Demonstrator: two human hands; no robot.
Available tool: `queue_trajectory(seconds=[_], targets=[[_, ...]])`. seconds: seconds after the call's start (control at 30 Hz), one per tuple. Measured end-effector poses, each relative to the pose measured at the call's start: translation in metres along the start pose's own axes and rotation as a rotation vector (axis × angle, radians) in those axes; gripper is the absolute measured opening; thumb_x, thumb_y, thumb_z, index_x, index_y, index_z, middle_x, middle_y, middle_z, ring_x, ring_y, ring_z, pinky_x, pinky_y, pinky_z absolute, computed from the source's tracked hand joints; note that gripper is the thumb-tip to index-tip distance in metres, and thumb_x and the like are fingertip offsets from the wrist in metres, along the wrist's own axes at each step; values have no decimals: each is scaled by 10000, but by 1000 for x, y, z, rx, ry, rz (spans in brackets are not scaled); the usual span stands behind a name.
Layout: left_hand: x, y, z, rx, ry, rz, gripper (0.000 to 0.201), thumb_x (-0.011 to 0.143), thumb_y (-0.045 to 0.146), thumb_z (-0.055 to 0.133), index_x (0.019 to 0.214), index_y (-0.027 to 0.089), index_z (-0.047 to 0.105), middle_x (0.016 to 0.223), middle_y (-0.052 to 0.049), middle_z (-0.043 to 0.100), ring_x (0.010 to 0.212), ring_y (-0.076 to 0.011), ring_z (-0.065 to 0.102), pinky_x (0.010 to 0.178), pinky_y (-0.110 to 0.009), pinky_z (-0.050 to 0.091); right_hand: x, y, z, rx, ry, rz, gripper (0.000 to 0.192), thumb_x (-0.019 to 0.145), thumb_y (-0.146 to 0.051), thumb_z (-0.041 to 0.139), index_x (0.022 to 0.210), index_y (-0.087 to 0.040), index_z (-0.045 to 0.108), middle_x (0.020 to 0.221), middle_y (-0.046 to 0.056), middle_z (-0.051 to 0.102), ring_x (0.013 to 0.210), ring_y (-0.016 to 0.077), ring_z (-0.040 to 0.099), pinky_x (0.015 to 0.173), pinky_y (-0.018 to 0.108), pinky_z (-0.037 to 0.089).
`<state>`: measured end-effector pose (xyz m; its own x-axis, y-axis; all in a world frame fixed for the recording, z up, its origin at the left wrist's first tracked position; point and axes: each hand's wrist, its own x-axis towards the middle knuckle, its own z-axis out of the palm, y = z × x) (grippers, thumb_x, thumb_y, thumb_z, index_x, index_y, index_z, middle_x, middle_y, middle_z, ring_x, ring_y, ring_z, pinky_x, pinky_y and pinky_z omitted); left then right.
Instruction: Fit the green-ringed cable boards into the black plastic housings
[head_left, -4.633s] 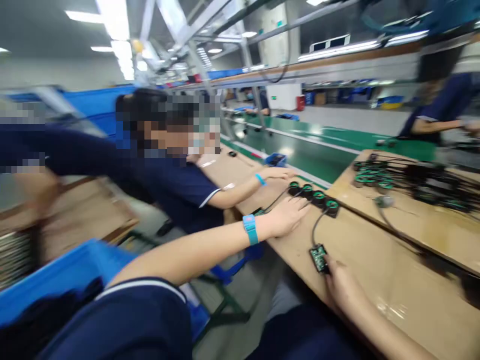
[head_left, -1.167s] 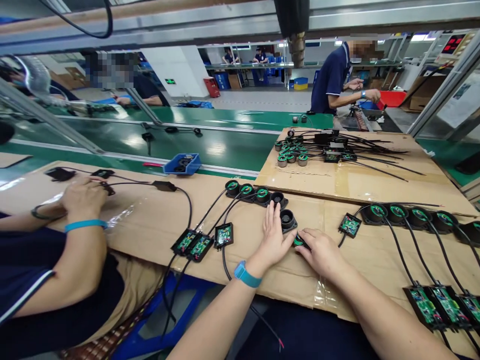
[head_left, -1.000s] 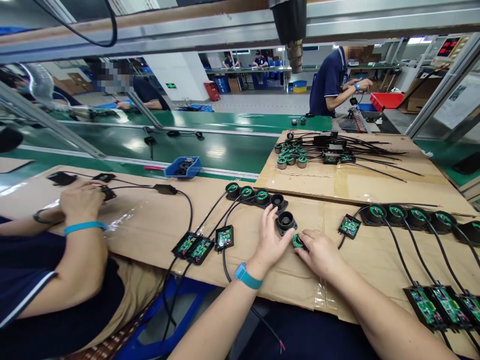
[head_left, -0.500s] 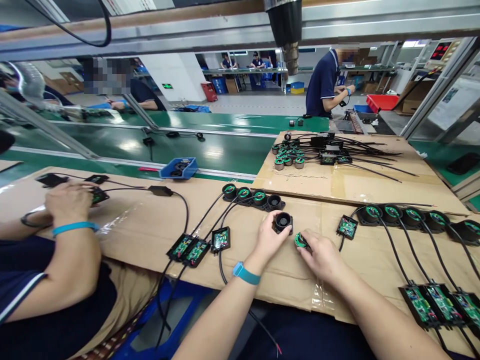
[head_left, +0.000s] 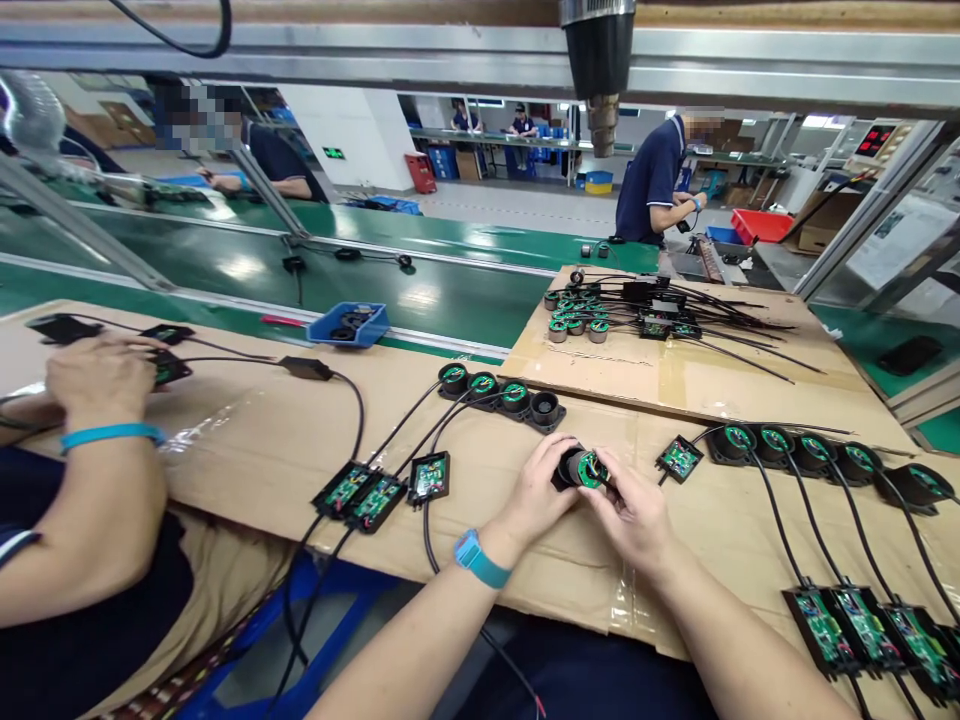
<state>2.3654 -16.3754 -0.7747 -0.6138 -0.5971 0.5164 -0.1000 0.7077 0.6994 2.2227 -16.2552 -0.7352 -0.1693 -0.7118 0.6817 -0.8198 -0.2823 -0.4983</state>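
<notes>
Near the front edge of the cardboard-covered desk (head_left: 247,450), the left hand (head_left: 536,488) curls its fingers around a black round housing (head_left: 568,466), lifted just off the surface. The right hand (head_left: 634,515) pinches a green round board (head_left: 590,468) against the housing's open end. A row of four housings (head_left: 499,393) lies just behind, toward the conveyor belt (head_left: 450,290).

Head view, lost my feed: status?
Left hand grips black housing. Right hand presses green board at its mouth. Nothing between them.
</notes>
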Motion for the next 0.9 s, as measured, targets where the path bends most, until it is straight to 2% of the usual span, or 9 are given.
queue_trajectory(seconds=[0.17,0.37,0.57,0.67,0.77,0.9], targets=[[-4,5,4,30,25,71,582,769,91,665,1325,191,523,1342,-140,545,1282,-262,536,1125,-473,477,-4,3,9,-40,-58,10,496,938,-246,622,1419,-166,531,1292,153,669,1176,235,662,1016,381,569],[-4,4,4,39,15,64,569,754,107,678,1301,178,536,1311,-148,567,1257,-280,558,1108,-486,496,-5,0,11,-127,-73,20,445,927,-315,646,1337,-144,607,1263,179,679,1132,265,677,976,420,584],[-3,3,6,47,4,55,545,763,112,665,1292,167,547,1303,-152,581,1254,-276,561,1110,-489,495,-5,-2,10,-163,-97,42,364,939,-250,608,1277,-122,653,1218,179,703,1053,256,707,929,407,601],[-3,5,6,-1,-40,76,556,755,108,675,1292,174,546,1281,-139,603,1242,-269,570,1105,-483,501,-6,-3,11,-185,-187,103,364,913,-259,646,1250,-123,674,1248,178,689,1083,272,695,952,422,591],[-2,6,6,3,-38,72,534,767,126,700,1278,182,553,1276,-143,600,1236,-271,574,1093,-486,509,-8,-3,11,-249,-253,184,395,867,-316,715,1203,-108,700,1312,213,643,1154,327,659,986,473,568],[-1,2,7,9,-11,65,501,803,215,735,1270,186,553,1267,-147,605,1225,-267,584,1084,-479,515,-6,0,14,-192,-284,196,489,858,-308,721,1295,-107,632,1367,214,603,1196,328,627,1020,488,538]])
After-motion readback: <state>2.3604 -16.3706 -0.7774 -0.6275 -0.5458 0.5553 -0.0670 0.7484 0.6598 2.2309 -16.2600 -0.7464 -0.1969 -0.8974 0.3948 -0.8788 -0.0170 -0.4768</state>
